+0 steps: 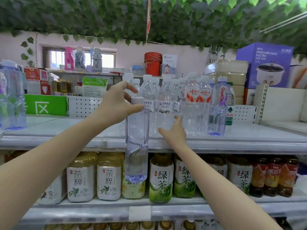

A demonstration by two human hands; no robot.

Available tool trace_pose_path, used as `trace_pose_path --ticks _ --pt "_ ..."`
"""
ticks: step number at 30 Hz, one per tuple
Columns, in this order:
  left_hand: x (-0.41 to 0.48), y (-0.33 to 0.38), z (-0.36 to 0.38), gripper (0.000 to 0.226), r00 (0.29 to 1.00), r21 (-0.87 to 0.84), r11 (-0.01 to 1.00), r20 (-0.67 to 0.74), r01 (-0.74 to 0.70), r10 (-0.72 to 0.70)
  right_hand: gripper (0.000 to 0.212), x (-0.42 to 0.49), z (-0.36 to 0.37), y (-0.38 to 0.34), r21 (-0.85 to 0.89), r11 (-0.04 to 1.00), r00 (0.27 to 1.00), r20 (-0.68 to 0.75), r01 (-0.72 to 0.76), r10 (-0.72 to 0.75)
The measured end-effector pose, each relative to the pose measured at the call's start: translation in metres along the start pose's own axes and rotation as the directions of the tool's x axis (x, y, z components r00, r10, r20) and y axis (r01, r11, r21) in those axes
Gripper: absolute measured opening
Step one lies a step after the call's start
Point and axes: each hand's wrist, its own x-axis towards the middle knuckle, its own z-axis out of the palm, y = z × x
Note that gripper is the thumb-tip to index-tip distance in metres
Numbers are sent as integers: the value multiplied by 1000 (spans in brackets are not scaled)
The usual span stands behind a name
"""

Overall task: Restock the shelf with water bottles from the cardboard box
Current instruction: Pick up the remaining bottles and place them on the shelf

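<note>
My left hand (pixel 118 103) pinches the white cap of a tall clear, blue-tinted water bottle (pixel 136 146) that hangs upright in front of the top shelf's (pixel 232 141) front edge. My right hand (pixel 174 131) reaches onto the top shelf with straight fingers touching a clear labelled water bottle (pixel 166 107) in the group of water bottles (pixel 196 103) standing there. A matching blue-tinted bottle (pixel 218 107) stands at the right of that group. The cardboard box is out of view.
Large blue-tinted bottles (pixel 12 95) stand at the top shelf's far left. The shelf below holds tea bottles (pixel 161 178) and red-labelled drinks (pixel 272 176). A purple hot-pot box (pixel 265 63) and red buckets (pixel 152 63) sit behind. Bare shelf surface lies left of the bottle group.
</note>
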Motion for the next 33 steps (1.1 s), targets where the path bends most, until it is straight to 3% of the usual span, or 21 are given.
trace_pose_path --ticks 10,16,22,29,33 --pt "-3 6 17 37 999 -29 1000 46 -10 11 75 -12 -14 4 135 990 998 47 29 -36" --pt "-6 26 40 34 1000 -20 1000 19 12 -11 45 -36 -51 20 230 971 996 45 60 -72" --pt "-6 55 77 33 994 -32 996 -75 81 -83 25 -81 -95 62 376 926 981 161 39 -107" --pt "-11 90 146 25 930 -251 943 -237 220 -280 50 -96 -156 104 409 912 924 342 17 -171" --pt "-9 110 182 25 868 -350 892 -301 285 -396 83 -97 -181 120 314 937 925 288 152 -246"
